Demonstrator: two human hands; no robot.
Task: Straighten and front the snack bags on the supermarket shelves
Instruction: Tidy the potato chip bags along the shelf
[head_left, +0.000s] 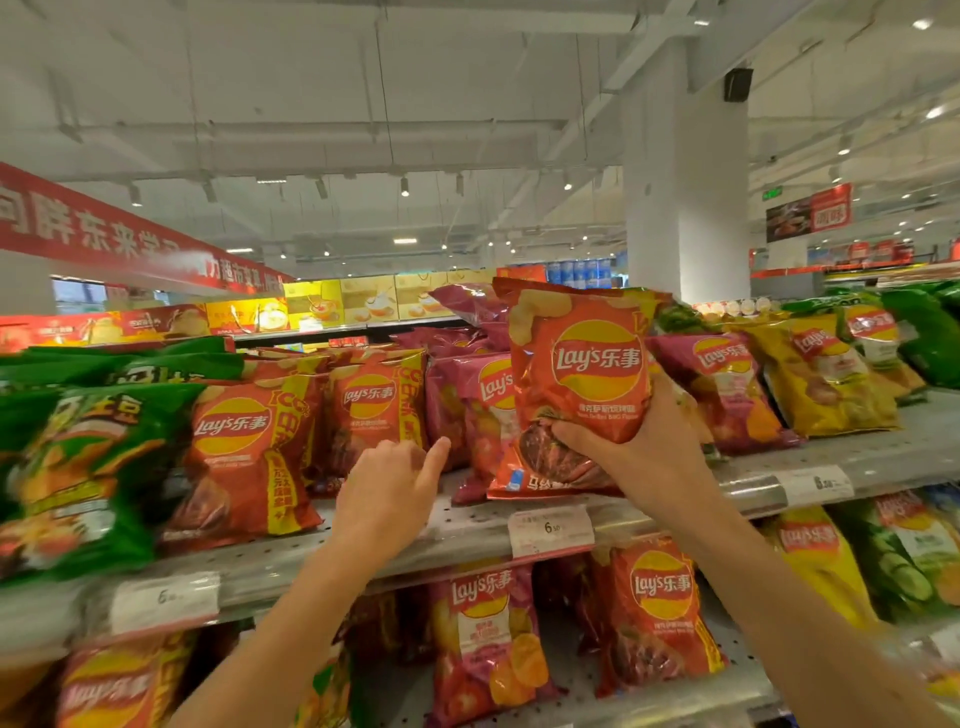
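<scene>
My right hand (631, 441) grips the red barbecue bag (579, 384) by its lower half above the shelf (467, 530) front edge, left hand (387, 493) loose and empty, so next I probably stand it among the red bags (374, 410).

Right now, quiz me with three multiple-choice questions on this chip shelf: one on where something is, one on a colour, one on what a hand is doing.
1. Where does the right hand hold the red-orange bag?
A. Its lower part
B. Its top seam
C. Its back

2. What colour is the bag at the far left of the upper shelf?
A. Blue
B. Green
C. White

3. What is the left hand doing?
A. Gripping a bag
B. Pressing a price tag
C. Holding nothing, one finger extended

Answers: 1 A, fingers curl round its lower part. 2 B, the green bag sits there. 3 C, it is clear of the bags.
</scene>
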